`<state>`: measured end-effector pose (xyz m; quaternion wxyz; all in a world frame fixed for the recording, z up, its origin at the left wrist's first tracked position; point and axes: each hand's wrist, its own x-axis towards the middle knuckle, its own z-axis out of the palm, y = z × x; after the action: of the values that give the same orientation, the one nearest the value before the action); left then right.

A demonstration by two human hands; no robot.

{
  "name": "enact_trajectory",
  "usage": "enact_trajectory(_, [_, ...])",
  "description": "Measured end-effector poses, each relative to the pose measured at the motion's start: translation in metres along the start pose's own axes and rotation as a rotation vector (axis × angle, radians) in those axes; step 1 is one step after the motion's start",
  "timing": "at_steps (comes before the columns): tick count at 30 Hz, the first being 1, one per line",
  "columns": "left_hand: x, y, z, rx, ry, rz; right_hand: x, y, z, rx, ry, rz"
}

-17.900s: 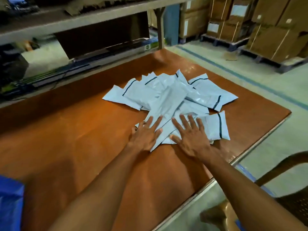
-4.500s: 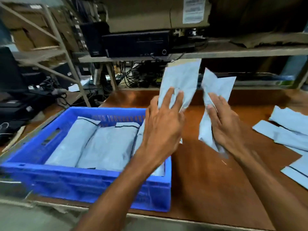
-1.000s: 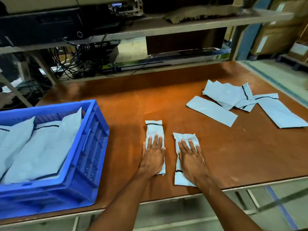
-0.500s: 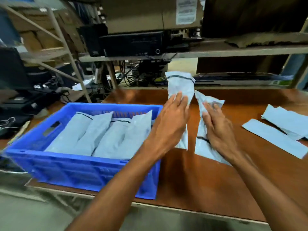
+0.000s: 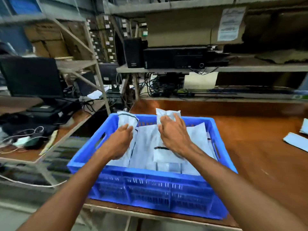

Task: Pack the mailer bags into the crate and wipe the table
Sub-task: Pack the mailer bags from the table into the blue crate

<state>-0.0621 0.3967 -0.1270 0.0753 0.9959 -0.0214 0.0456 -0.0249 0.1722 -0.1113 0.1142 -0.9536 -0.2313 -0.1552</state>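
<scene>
Over glossy brown table (image 5: 250, 147), upright in slotted blue plastic crate (image 5: 150, 174): gripping curved, crinkly grey left mailer bag (image 5: 127, 120) in curled left hand (image 5: 119, 144), seemingly pinching flatter right mailer bag (image 5: 166, 114) with blurred right hand (image 5: 173, 134), above smooth packed bags (image 5: 145, 144).

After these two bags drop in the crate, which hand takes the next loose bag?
Right, likely. Loose bags lie on the table right of the crate; right hand is nearer them. Left hand is over the crate's left side, farther off.
</scene>
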Motion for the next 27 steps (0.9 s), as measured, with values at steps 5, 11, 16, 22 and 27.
enact_trajectory(5, [0.016, -0.034, 0.031, 0.126, -0.43, -0.127, -0.017, 0.01, 0.044, -0.073, -0.614, 0.224])
enact_trajectory(11, [0.018, -0.049, 0.035, 0.145, -0.504, -0.142, -0.018, 0.01, 0.059, -0.086, -0.728, 0.275])
enact_trajectory(16, [0.024, -0.053, 0.032, 0.178, -0.508, -0.13, -0.015, 0.013, 0.058, -0.05, -0.759, 0.255])
enact_trajectory(22, [0.051, 0.009, -0.005, 0.046, -0.003, 0.001, 0.002, 0.052, -0.019, 0.028, -0.199, 0.13])
enact_trajectory(27, [0.081, 0.161, -0.021, -0.2, 0.226, 0.356, -0.022, 0.149, -0.093, 0.14, 0.157, 0.351])
